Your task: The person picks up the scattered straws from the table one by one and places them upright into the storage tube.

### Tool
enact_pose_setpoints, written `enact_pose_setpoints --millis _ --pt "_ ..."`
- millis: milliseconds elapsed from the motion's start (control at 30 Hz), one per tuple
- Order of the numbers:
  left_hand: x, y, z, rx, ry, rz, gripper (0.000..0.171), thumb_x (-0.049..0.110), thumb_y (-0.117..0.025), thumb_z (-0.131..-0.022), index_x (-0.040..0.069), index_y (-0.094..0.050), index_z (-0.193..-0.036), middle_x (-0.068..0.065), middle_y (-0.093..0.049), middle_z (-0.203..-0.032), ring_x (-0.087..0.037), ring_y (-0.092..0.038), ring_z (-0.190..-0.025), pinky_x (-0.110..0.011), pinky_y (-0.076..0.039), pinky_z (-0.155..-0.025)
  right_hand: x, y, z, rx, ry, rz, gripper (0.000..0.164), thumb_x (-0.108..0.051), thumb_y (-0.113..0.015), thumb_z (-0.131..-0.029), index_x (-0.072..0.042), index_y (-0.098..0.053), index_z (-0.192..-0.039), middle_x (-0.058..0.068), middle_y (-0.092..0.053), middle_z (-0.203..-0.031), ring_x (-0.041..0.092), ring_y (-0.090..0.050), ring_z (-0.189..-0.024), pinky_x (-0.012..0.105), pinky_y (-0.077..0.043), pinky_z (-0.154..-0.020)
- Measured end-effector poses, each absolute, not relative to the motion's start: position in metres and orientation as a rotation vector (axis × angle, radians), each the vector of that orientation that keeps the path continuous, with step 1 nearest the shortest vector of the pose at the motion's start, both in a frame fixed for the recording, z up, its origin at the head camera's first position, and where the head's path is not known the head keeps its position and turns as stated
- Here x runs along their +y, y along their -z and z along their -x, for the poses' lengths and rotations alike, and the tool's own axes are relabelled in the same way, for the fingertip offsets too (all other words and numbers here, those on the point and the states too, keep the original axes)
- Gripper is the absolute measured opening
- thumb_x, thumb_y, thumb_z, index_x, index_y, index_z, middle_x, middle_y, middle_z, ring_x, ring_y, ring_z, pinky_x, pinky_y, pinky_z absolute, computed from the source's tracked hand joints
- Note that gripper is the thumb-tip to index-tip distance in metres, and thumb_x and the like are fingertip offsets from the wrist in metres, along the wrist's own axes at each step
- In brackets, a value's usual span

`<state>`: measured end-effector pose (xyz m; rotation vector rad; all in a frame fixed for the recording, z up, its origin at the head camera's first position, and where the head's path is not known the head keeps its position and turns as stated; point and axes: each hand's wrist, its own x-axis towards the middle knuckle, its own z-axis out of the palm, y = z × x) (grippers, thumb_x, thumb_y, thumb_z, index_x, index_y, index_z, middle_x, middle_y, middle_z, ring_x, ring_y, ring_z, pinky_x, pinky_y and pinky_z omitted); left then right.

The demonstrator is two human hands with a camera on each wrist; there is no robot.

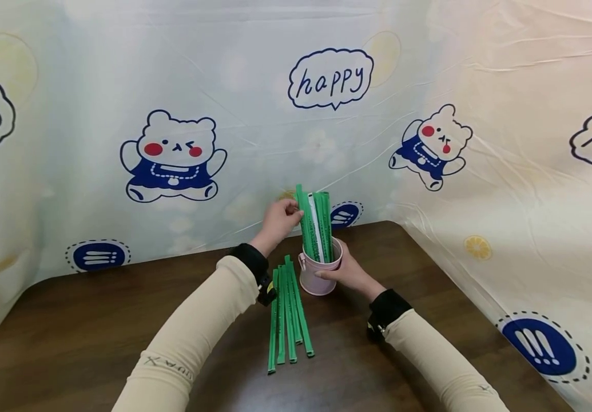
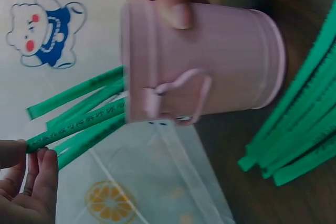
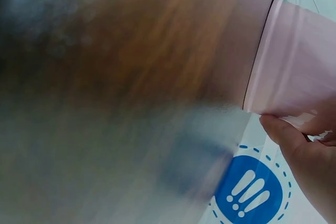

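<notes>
A small pink pail (image 1: 318, 283) stands upright on the brown table, with several slim green wrapped straws (image 1: 325, 223) and one white strip (image 1: 316, 229) leaning out of its mouth. My left hand (image 1: 278, 222) pinches one green straw (image 2: 79, 125) near its upper end between thumb and fingers; the straw's lower end is hidden inside the pail. On the pail's other side, my right hand (image 1: 349, 271) holds it near the rim, thumb across the front. In the left wrist view the pail's wall (image 2: 226, 51) shows a small handle loop (image 2: 202, 98).
Several more green straws (image 1: 287, 309) lie side by side on the table (image 1: 213, 343), in front of the pail and below the left forearm. A printed curtain (image 1: 259, 86) with bears and "happy" bubbles hangs close behind the table's far and right edges.
</notes>
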<state>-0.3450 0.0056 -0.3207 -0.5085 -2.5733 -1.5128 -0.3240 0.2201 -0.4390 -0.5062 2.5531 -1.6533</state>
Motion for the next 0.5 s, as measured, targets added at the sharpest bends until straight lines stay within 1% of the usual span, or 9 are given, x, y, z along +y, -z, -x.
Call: enact_pose_setpoints --millis 67,267,433,500 --pt "0.007 0.326 0.344 -2.610 1.452 0.491 0.032 0.009 -0.059 -0.103 -0.006 -0.061 -0.130 -0.026 -0.066 -0.121 -0.039 -0.064 -0.114 -0.047 -0.054 -0.099 0.220 0.439 0.323 2.557 1.652 0.514 0.103 -0.013 -0.081 -0.087 0.001 -0.009 -0.159 0.029 -0.027 -0.159 0.044 -0.039 -0.143 0.061 -0.034 -0.122" --pt "0.009 0.337 0.343 -2.613 1.424 0.452 0.028 0.009 -0.061 -0.101 -0.007 -0.064 -0.124 -0.027 -0.068 -0.121 -0.039 -0.066 -0.113 -0.048 -0.054 -0.099 0.220 0.438 0.324 2.570 1.662 0.538 0.102 -0.013 -0.081 -0.087 0.002 -0.009 -0.158 0.030 -0.030 -0.157 0.044 -0.040 -0.141 0.062 -0.035 -0.121" --pt "0.009 0.341 0.342 -2.586 1.534 0.407 0.035 0.008 -0.062 -0.100 -0.007 -0.060 -0.132 -0.028 -0.067 -0.125 -0.040 -0.065 -0.117 -0.048 -0.055 -0.100 0.219 0.439 0.324 2.580 1.643 0.518 0.100 -0.012 -0.080 -0.087 0.001 -0.010 -0.158 0.029 -0.029 -0.158 0.043 -0.040 -0.141 0.061 -0.035 -0.122" --pt "0.008 0.343 0.342 -2.588 1.556 0.401 0.038 0.008 -0.063 -0.101 -0.007 -0.058 -0.136 -0.028 -0.067 -0.123 -0.040 -0.065 -0.116 -0.047 -0.056 -0.099 0.218 0.439 0.324 2.580 1.639 0.504 0.100 -0.012 -0.080 -0.088 0.000 -0.010 -0.158 0.028 -0.029 -0.158 0.043 -0.040 -0.142 0.061 -0.035 -0.122"
